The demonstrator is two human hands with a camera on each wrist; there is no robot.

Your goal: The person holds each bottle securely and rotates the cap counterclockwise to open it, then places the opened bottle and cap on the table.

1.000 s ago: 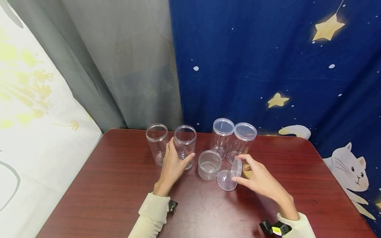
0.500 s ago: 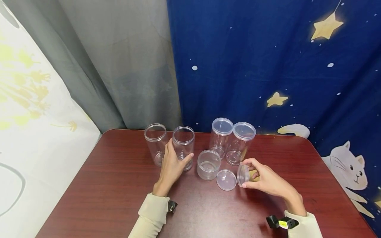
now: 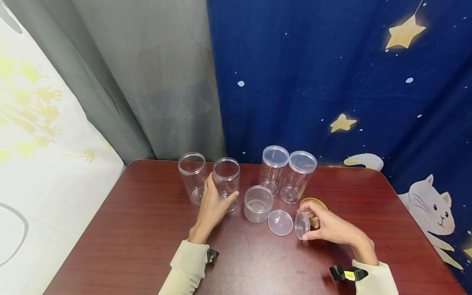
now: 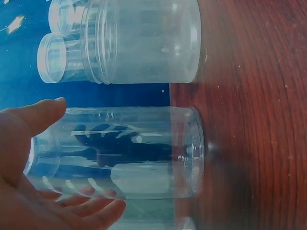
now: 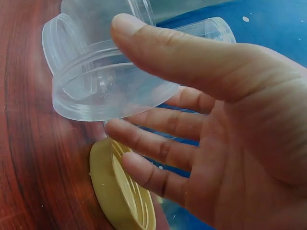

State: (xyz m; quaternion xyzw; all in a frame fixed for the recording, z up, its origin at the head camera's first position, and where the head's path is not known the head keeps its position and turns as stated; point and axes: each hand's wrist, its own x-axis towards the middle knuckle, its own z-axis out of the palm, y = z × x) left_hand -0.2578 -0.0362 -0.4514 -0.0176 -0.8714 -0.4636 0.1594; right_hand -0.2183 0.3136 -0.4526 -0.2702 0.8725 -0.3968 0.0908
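In the head view, my left hand point(image 3: 212, 211) wraps round a tall clear jar point(image 3: 226, 184) without a lid, which stands upright on the table. The left wrist view has the thumb on one side of this jar point(image 4: 124, 153) and the fingers on the other. With thumb and fingers, my right hand point(image 3: 335, 230) holds a clear round lid point(image 3: 302, 226) tilted nearly on edge. Just behind that hand lies a gold lid point(image 3: 313, 200), partly covered by the fingers. Left of the held lid, another clear lid point(image 3: 280, 223) lies flat beside a short open jar point(image 3: 258, 209).
A second tall open jar point(image 3: 193, 180) stands left of the gripped one. At the back right are two tall jars, a left one point(image 3: 274, 170) and a right one point(image 3: 301, 174), both with clear lids. Behind the reddish-brown table point(image 3: 147, 246) hangs a blue curtain point(image 3: 287, 82).
My right hand has carried the clear lid a little right and toward me, from above the flat lid to beside it. The left hand's jar has shifted slightly toward me.
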